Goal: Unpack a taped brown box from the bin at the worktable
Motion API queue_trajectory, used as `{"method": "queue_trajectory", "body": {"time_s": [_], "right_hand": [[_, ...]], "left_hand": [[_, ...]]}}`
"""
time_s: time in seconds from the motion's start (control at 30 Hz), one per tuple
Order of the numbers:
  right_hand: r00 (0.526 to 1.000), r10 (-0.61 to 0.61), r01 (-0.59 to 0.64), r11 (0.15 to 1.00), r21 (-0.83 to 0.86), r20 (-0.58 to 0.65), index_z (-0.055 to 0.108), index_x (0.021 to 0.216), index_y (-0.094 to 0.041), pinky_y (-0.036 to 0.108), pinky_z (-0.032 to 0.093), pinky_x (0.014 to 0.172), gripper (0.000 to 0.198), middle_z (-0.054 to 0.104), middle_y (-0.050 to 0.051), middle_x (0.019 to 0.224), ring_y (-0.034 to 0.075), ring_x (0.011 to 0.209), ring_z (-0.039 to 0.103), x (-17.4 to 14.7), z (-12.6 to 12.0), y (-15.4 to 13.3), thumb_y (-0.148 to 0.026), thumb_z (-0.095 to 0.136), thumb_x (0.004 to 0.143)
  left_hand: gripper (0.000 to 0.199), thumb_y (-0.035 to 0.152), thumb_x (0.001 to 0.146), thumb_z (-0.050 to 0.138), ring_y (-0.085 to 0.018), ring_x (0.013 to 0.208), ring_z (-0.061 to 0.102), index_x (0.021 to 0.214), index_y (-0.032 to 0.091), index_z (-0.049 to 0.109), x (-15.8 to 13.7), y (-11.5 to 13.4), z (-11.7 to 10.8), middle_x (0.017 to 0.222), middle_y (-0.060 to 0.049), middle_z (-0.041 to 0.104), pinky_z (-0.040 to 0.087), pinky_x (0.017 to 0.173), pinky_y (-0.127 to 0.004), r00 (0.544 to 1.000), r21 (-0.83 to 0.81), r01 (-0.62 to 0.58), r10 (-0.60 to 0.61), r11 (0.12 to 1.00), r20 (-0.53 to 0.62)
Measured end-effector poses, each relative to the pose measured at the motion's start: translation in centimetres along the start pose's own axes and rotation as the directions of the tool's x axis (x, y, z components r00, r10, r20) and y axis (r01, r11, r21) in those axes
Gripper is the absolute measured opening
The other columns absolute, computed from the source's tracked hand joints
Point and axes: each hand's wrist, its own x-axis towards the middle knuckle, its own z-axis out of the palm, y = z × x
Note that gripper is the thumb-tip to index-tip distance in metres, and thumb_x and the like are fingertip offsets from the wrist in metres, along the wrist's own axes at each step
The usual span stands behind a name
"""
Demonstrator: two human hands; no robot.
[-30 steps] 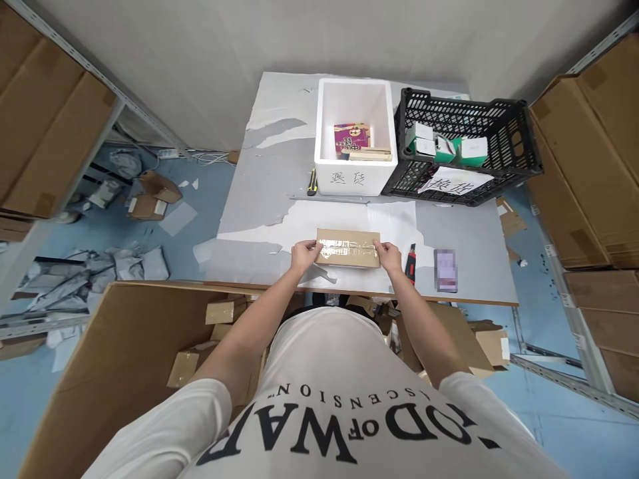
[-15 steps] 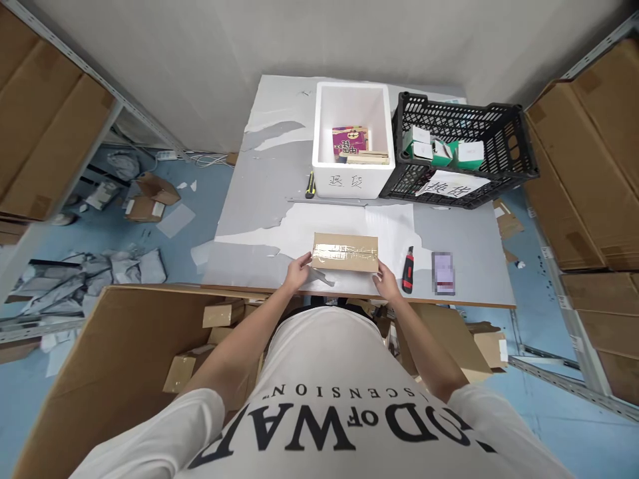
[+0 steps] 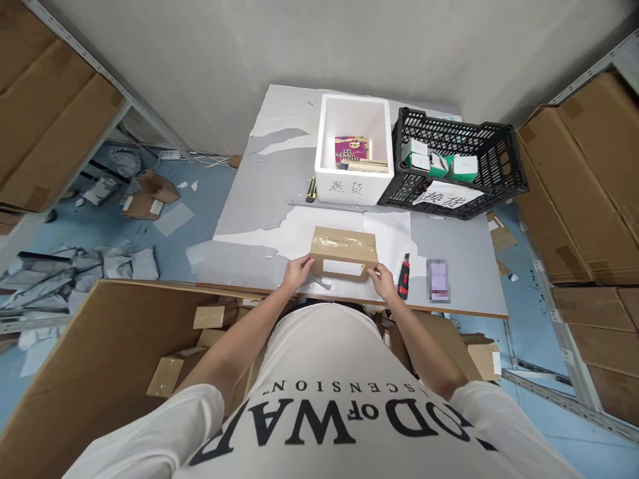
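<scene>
From my remote view, the taped carton (image 3: pixel 343 251) is on the near side of the white foam bin (image 3: pixel 355 193), its labelled side facing the camera. Both hands pinch it: the left hand (image 3: pixel 298 271) at its left end, the right hand (image 3: pixel 382 282) at its near right corner. I can't tell whether its base touches the tabletop (image 3: pixel 259 183). That fingertip hold worries me: contents shifting inside could twist it loose. The red-and-black cutter (image 3: pixel 404 278), rightward and nearer than the bin, lies just beside the right hand; a sideways sweep could knock it into the blurred purple item (image 3: pixel 438 281).
</scene>
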Motion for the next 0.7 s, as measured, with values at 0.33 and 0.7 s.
{"method": "queue_trajectory", "body": {"time_s": [0.33, 0.7], "right_hand": [[0.999, 0.031, -0.019, 0.957, -0.288, 0.038, 0.066, 0.078, -0.018, 0.031, 0.043, 0.071, 0.059, 0.066, 0.01, 0.08, 0.022, 0.076, 0.06, 2.3, -1.9, -2.8, -0.06, 0.027, 0.091], [0.963, 0.265, -0.25, 0.942, -0.223, 0.041, 0.07, 0.076, -0.017, 0.03, 0.044, 0.07, 0.058, 0.072, 0.01, 0.082, 0.024, 0.08, 0.064, 4.0, -0.5, -0.7, -0.06, 0.034, 0.089]], "left_hand": [[0.038, 0.05, 0.082, 0.056, -0.021, 0.078, 0.067, 0.088, 0.019, 0.077, 2.0, 3.4, -0.9, 0.084, -0.006, 0.076, 0.046, 0.068, -0.027, 0.987, 0.288, 0.096, -0.053, 0.953, -0.152], [0.046, 0.038, 0.074, 0.067, -0.022, 0.101, 0.067, 0.116, 0.02, 0.068, 3.5, 0.0, 0.8, 0.111, -0.005, 0.071, 0.051, 0.088, -0.03, 0.995, 0.082, 0.099, -0.101, 0.992, 0.02]]}}
